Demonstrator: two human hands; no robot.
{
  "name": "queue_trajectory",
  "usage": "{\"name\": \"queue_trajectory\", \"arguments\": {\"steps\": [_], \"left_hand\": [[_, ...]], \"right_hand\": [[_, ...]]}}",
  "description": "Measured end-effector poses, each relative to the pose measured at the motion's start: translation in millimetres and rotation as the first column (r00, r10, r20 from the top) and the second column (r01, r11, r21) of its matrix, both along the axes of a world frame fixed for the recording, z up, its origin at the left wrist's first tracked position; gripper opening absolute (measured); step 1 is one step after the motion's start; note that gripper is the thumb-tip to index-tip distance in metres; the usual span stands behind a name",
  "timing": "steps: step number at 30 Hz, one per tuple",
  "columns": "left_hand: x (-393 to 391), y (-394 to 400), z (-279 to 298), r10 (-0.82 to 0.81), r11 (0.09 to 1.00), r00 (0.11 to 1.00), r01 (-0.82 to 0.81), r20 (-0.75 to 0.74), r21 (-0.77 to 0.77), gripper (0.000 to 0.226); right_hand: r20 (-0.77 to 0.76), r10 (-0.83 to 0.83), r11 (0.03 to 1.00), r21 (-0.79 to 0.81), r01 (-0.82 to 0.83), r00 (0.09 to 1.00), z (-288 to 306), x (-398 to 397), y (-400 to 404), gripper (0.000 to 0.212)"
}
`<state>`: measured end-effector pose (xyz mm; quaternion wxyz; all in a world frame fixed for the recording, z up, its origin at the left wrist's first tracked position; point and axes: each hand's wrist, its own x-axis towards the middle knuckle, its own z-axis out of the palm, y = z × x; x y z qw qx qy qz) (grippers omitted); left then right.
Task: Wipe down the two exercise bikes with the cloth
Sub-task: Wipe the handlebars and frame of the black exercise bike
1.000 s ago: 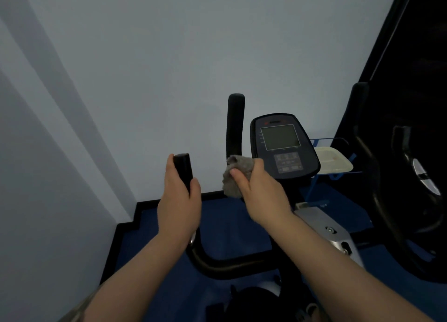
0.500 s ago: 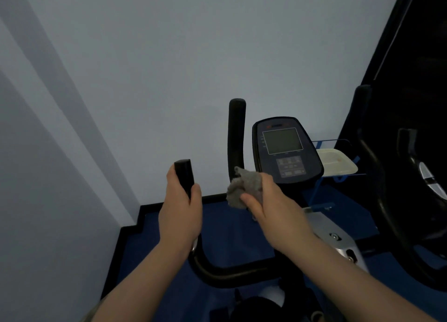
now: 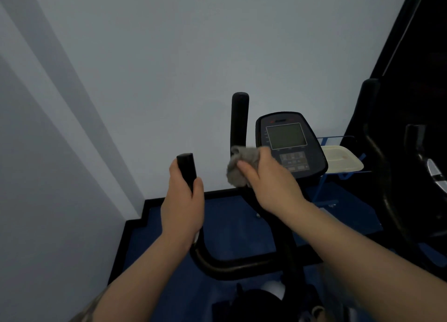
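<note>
Since the earlier frame, right hand (image 3: 271, 176) slides the gripped cloth (image 3: 242, 167) up the handlebar (image 3: 239, 118); left hand (image 3: 183, 200) grips the other grip (image 3: 186, 167). Second bike (image 3: 387, 176) likely remains.

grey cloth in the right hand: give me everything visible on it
The grey cloth is a small, soft-looking rag, bunched into a crumpled wad rather than spread flat. The right hand grips it, thumb across its front and fingers closed over its top. It sits against the upright black handlebar post, low on the post, just left of the black console with the grey screen. Its edges are slightly blurred. No print or stain can be made out; wet or dry cannot be told.
</note>
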<state>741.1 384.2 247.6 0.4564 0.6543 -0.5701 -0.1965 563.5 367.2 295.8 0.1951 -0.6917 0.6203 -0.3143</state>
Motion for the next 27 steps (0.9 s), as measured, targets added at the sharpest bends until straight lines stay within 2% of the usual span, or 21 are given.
{"name": "queue_trajectory", "arguments": {"steps": [2,4,6,9,11,14,17,19,21,24,25,27], "left_hand": [[-0.4,-0.1,0.6,0.007,1.0,1.0,-0.007,0.009,0.0,0.054],[0.0,0.2,0.4,0.012,1.0,1.0,-0.012,0.016,0.0,0.053],[0.7,0.4,-0.1,0.008,1.0,1.0,-0.008,0.016,0.004,0.053],[-0.5,0.9,0.1,0.004,1.0,1.0,-0.004,0.022,-0.008,0.052],[-0.2,0.0,0.6,0.011,1.0,1.0,-0.011,0.025,-0.009,0.051],[0.1,-0.7,0.0,0.019,1.0,1.0,-0.019,0.019,0.003,0.052],[-0.7,0.9,1.1,0.011,1.0,1.0,-0.011,0.004,0.0,0.052],[-0.3,0.5,0.8,0.008,1.0,1.0,-0.008,0.001,0.001,0.051],[0.7,-0.7,0.3,0.006,1.0,1.0,-0.006,0.001,0.001,0.051],[0.0,1.3,0.6,0.002,1.0,1.0,-0.002,-0.003,-0.003,0.052],[-0.5,2.2,1.3,0.001,1.0,1.0,-0.001,-0.006,-0.003,0.052],[-1.3,2.1,1.2,0.001,1.0,1.0,-0.001,-0.008,-0.004,0.053]], "right_hand": [[0.133,-0.068,0.995,-0.058,0.076,0.989,10.0,12.0,-15.1,0.045],[0.195,-0.107,0.993,-0.026,0.114,0.975,7.9,24.0,-19.1,0.046],[0.188,-0.119,0.992,0.055,0.111,0.975,-1.8,27.3,-13.1,0.041],[0.072,-0.044,0.987,0.16,0.032,0.996,-5.1,9.8,-12.8,0.039],[0.148,-0.023,0.986,0.168,-0.002,0.989,4.5,5.2,-26.9,0.04],[0.33,-0.049,0.996,0.084,0.022,0.943,11.9,20.0,-39.2,0.043],[0.322,-0.025,0.996,0.086,-0.003,0.947,-4.9,18.9,-27.2,0.031],[0.303,0.012,0.992,0.116,-0.049,0.953,-8.7,4.3,-20.4,0.031],[0.351,0.027,0.999,0.025,-0.039,0.936,-0.3,-1.6,-30.5,0.035],[0.416,0.065,0.978,-0.208,0.025,0.907,20.7,17.9,-45.7,0.047],[0.42,0.057,0.97,-0.237,0.049,0.906,20.8,26.2,-47.0,0.049],[0.431,0.005,0.978,-0.189,0.085,0.902,9.0,31.8,-44.7,0.046]]}}
